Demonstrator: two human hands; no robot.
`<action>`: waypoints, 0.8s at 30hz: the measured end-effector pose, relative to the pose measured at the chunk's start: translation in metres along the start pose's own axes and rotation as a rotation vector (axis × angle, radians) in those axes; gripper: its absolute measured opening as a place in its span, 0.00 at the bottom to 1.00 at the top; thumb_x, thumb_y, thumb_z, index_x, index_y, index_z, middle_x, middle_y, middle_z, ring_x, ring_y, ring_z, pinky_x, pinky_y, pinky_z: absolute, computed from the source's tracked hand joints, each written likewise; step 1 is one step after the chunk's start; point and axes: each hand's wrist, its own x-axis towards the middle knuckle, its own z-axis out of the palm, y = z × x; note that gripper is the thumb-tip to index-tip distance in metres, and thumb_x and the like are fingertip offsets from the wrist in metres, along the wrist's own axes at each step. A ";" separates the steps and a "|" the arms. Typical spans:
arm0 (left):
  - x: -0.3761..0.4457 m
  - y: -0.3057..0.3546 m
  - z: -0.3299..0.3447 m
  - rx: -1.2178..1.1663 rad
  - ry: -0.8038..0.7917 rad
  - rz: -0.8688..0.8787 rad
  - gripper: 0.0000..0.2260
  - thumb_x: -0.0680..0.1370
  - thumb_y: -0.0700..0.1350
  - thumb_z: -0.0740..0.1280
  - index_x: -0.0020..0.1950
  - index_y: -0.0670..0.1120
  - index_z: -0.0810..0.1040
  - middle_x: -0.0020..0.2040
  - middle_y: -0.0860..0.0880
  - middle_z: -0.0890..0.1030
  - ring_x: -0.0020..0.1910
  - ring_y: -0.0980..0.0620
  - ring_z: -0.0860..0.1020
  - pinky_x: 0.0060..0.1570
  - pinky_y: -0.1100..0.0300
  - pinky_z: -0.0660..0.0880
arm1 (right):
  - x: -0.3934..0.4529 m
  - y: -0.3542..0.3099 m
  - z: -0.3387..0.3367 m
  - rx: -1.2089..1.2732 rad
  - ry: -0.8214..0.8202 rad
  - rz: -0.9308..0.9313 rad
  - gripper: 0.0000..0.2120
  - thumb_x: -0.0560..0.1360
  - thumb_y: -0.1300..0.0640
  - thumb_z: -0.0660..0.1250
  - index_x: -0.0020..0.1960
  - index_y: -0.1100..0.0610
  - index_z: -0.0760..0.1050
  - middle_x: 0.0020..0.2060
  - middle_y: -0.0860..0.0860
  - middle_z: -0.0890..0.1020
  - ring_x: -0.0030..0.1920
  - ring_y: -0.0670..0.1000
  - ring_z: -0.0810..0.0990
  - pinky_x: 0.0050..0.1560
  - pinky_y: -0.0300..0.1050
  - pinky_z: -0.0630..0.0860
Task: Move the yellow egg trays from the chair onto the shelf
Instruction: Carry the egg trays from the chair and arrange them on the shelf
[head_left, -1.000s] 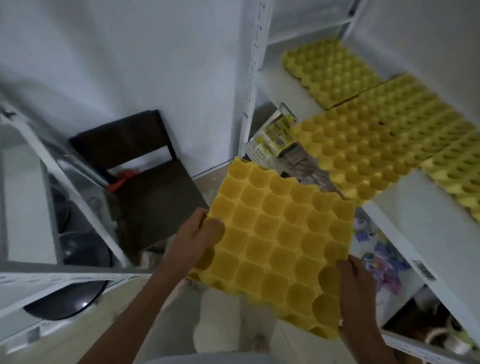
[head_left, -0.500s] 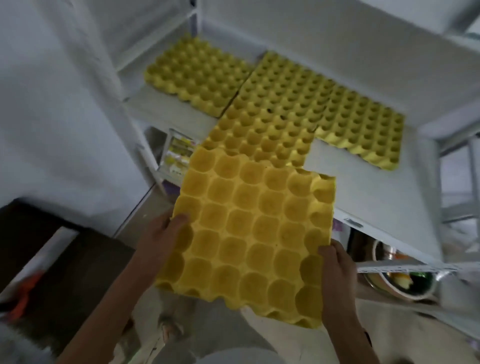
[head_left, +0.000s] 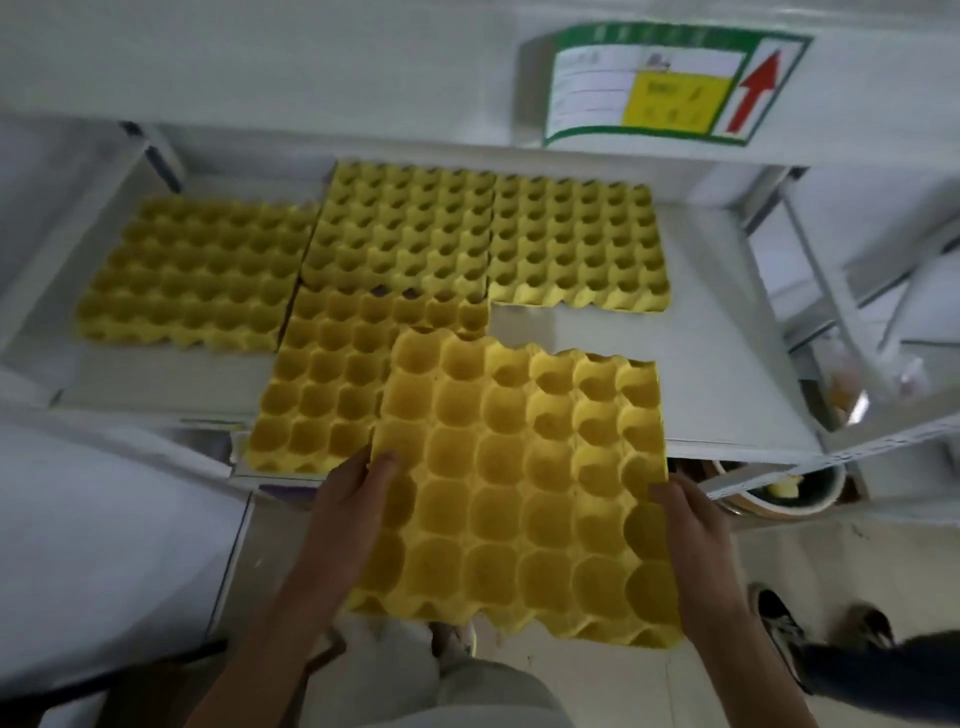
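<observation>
While both hands grip it by its side edges, the held tray (head_left: 524, 488) hangs level between them, its far half over the front of the shelf (head_left: 727, 374) and its near half out over the floor. The left hand (head_left: 348, 519) clasps the left edge with the thumb lying in a cup on top; the right hand (head_left: 691, 525) grasps the right edge, thumb on the rim and the other fingers hidden beneath. Just beyond the left hand, a front tray (head_left: 322, 389) lies on the shelf, and the held tray's left far corner overlaps it. Farther out from the hands, three more trays sit in a row at the back: a left tray (head_left: 192, 270), a middle tray (head_left: 405, 228) and a right tray (head_left: 576, 244). Ahead of the right hand the shelf surface is bare white. Above, a label (head_left: 670, 85) with a red arrow is stuck on the upper board. Below the shelf, right of the right hand, a dark bowl (head_left: 779, 491) shows. Near the right forearm stand another person's shoes (head_left: 779, 629).
</observation>
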 end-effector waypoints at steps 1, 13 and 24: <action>0.007 0.004 0.008 0.037 -0.005 -0.002 0.14 0.83 0.55 0.63 0.43 0.73 0.80 0.42 0.70 0.82 0.45 0.67 0.80 0.42 0.64 0.69 | 0.008 0.000 -0.005 0.004 0.005 0.001 0.09 0.79 0.53 0.65 0.46 0.51 0.83 0.44 0.59 0.84 0.50 0.66 0.83 0.48 0.62 0.82; 0.100 0.053 0.084 0.789 -0.010 0.472 0.19 0.83 0.58 0.59 0.69 0.50 0.74 0.60 0.50 0.78 0.56 0.48 0.79 0.46 0.53 0.76 | 0.132 -0.016 -0.046 -0.420 0.198 -0.215 0.12 0.81 0.48 0.65 0.54 0.55 0.83 0.37 0.46 0.83 0.40 0.50 0.83 0.34 0.40 0.72; 0.118 0.040 0.132 0.981 0.052 0.583 0.18 0.80 0.55 0.66 0.64 0.44 0.77 0.58 0.44 0.77 0.55 0.44 0.79 0.43 0.52 0.77 | 0.207 0.000 -0.071 -0.512 0.158 -0.262 0.13 0.81 0.49 0.67 0.61 0.54 0.81 0.41 0.51 0.84 0.37 0.44 0.81 0.36 0.36 0.73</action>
